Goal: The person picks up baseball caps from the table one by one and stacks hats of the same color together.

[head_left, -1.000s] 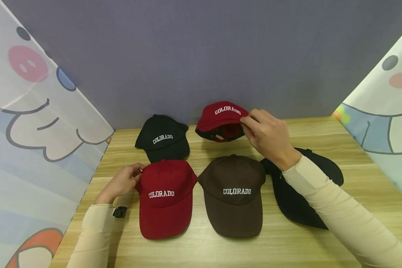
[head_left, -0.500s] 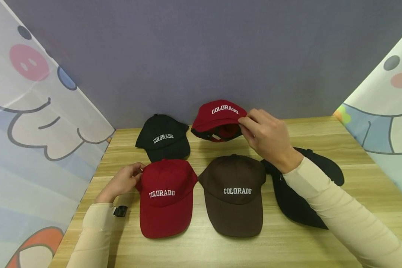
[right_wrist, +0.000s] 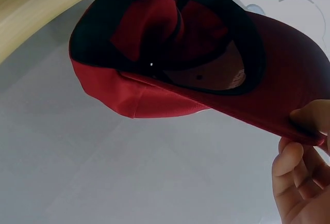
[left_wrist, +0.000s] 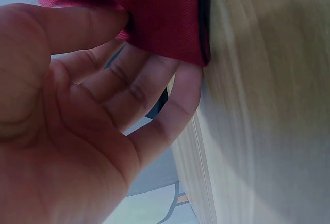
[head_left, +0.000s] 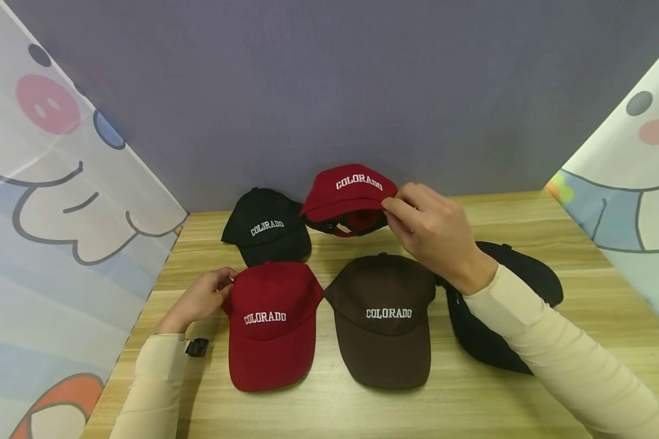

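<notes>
My right hand pinches the brim of a red COLORADO baseball cap near the back wall, holding it tilted. In the right wrist view thumb and fingers grip the brim edge, and the dark inner band and the back strap show. The left hand is at the side edge of another red baseball cap, which lies on the table with its brim toward me. Seen from the left wrist, the thumb presses on the red fabric and the fingers curl against its lower edge.
A black COLORADO cap lies behind the front red cap, at the wall's foot. Beside that red cap sits a brown cap; farther right lies a black cap, partly hidden by the right arm. A grey wall closes the wooden table's far side.
The right hand has carried the upper red cap to the left, and it now overlaps the black cap's edge in the head view. My left hand and the other caps have stayed put.
</notes>
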`<state>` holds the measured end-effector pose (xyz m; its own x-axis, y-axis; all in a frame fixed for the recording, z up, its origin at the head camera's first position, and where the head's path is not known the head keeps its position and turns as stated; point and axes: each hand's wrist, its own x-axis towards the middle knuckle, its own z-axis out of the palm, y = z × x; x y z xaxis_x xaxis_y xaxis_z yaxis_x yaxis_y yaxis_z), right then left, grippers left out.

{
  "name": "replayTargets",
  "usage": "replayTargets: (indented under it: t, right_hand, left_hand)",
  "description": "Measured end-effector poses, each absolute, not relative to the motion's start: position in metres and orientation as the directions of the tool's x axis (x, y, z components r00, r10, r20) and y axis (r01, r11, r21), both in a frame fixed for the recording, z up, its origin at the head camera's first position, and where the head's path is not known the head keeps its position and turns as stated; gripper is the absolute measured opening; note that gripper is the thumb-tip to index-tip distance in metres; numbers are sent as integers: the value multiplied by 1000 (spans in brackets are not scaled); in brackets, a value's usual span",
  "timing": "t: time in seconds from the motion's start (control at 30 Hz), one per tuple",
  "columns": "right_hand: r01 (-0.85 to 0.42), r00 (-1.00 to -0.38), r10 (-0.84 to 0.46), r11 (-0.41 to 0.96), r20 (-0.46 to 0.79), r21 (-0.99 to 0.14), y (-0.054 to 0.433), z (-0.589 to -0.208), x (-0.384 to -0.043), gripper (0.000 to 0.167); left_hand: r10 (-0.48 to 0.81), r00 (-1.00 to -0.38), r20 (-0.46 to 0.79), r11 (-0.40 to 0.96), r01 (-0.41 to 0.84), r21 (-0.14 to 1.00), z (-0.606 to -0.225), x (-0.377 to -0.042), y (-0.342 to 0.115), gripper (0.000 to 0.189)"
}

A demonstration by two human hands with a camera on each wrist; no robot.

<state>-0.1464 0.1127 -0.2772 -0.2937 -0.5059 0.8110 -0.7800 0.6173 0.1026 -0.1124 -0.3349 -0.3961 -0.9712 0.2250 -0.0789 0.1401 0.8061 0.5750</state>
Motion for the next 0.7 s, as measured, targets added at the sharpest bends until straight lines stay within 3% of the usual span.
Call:
replayTargets:
  t: [0.7]
  right_hand:
    - [-832,-184,-506,536,843,140,94,-263,-121,10]
  left_hand:
    - [237,-969,-70,797,153,584,-397,-112,-335,22]
